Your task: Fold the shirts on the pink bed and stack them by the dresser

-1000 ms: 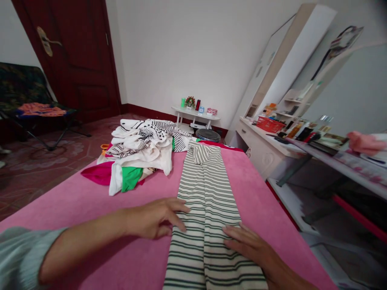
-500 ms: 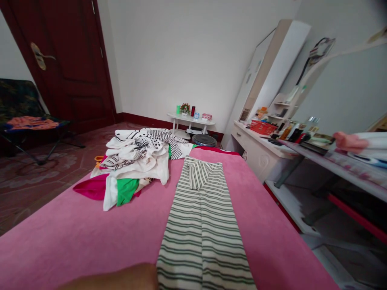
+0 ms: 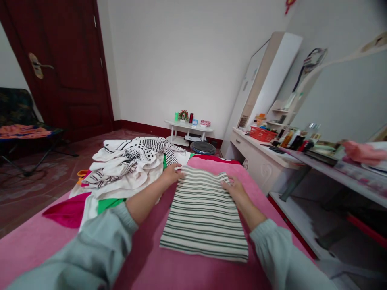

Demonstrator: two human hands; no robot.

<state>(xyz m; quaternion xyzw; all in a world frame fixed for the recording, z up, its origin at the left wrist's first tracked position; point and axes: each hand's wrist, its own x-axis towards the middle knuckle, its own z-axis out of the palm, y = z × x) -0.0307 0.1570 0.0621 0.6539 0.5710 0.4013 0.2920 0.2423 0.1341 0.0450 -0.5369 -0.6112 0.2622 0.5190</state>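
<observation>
On the bed lies a white shirt with dark green stripes [image 3: 205, 217], folded into a rough rectangle with its fold toward me. My left hand [image 3: 173, 174] grips its far left corner between thumb and fingers. At the far right corner, my right hand [image 3: 237, 189] pinches the cloth in the same way. The far edge between both hands is slightly raised and wavy. Left of the shirt, a loose heap of white and black patterned clothes [image 3: 133, 161] sits beside my left forearm, with magenta cloth [image 3: 68, 210] and green cloth [image 3: 110, 204] poking out below.
The pink bed cover [image 3: 145, 257] spreads under everything. To the right stands a dressing table [image 3: 256, 147] with bottles and a red basket [image 3: 262, 133]. A low white table [image 3: 189, 125] is by the far wall. A folding chair [image 3: 27, 131] holds orange cloth.
Both hands have come in to the shirt's far corners. The long striped shirt is now doubled over into a shorter rectangle, its sleeve no longer showing. The view has shifted slightly.
</observation>
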